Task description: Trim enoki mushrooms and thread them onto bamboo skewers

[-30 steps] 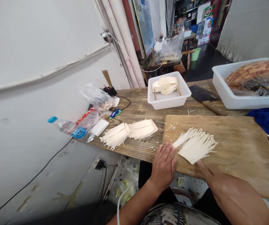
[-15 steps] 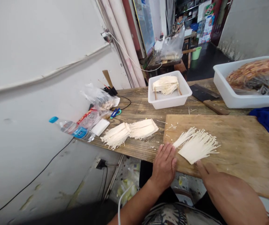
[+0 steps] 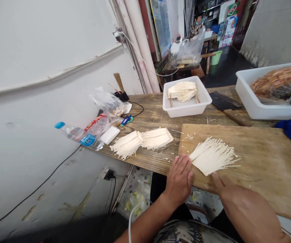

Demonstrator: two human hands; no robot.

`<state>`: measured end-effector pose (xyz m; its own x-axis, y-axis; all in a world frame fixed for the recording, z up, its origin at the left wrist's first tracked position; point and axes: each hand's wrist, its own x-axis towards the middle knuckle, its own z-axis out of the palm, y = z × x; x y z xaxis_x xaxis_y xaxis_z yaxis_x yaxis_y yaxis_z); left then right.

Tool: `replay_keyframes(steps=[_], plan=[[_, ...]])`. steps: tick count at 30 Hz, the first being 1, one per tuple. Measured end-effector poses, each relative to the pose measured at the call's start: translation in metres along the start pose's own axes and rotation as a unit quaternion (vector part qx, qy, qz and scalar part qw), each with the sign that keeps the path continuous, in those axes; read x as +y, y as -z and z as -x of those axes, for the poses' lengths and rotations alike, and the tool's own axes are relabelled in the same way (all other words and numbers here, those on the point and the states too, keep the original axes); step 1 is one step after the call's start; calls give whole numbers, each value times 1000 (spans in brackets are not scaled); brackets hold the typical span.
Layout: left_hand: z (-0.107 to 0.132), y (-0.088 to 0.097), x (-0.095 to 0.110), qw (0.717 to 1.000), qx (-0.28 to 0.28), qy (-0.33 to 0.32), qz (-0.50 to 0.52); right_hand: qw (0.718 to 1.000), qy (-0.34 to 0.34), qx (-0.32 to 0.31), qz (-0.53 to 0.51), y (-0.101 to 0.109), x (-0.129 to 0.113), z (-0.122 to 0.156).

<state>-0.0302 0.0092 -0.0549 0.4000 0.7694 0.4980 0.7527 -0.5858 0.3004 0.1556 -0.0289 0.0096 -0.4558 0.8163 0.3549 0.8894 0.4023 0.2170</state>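
A fanned bunch of enoki mushrooms [image 3: 212,156] lies on the wooden cutting board [image 3: 264,162], its stem ends toward me and its caps pointing up and right. My left hand [image 3: 179,177] rests at the board's left edge, fingers stretched out side by side, their tips against the bunch's left side. At the lower corner of the stems is my right hand [image 3: 244,202], its index finger extended and touching or nearly touching them; the other fingers are partly hidden. Two flattened enoki bundles [image 3: 157,138] lie on the table left of the board.
Behind the board stand a white tub [image 3: 186,108] with enoki and a larger tub [image 3: 272,109] with bagged brown food. A cleaver [image 3: 230,106] lies between them. Scissors [image 3: 126,120], a water bottle [image 3: 81,136] and plastic bags sit leftward. A person [image 3: 196,27] is in the background.
The narrow strip of enoki on the left has closed up against the wider piece, leaving no clear gap. Both hands stay nearly in place; the view has shifted slightly.
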Motion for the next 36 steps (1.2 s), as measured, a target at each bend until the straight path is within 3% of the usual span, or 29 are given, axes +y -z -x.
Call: replay_keyframes(steps=[9,12,15,20,22,24,26,28,32,36], plan=[[2,1,2,1000,-18,12,-22,999,-20,-35,-5,-27,5,9],[7,-1,2,1000,-3,17,-24,999,-20,-9,-28,-32,10,15],[7,0,-3,998,46,48,-24,998,-21,28,-43,-34,17,22],[-26,16,-14,994,87,55,-39,994,-7,107,-38,-27,46,22],[-46,25,-11,997,55,28,-54,993,0,103,-60,-23,57,18],[-60,30,-3,998,-18,-28,-57,995,3,48,-92,-21,60,12],[-63,30,7,989,-109,-91,-40,994,-4,-17,-111,-22,53,7],[-56,24,15,980,-168,-108,-23,992,-12,-51,-114,-26,40,6],[-35,12,18,979,-193,-62,-38,993,-25,-39,-107,-32,24,19],[-29,10,15,975,-206,-61,-51,996,-26,30,-77,-36,32,46]])
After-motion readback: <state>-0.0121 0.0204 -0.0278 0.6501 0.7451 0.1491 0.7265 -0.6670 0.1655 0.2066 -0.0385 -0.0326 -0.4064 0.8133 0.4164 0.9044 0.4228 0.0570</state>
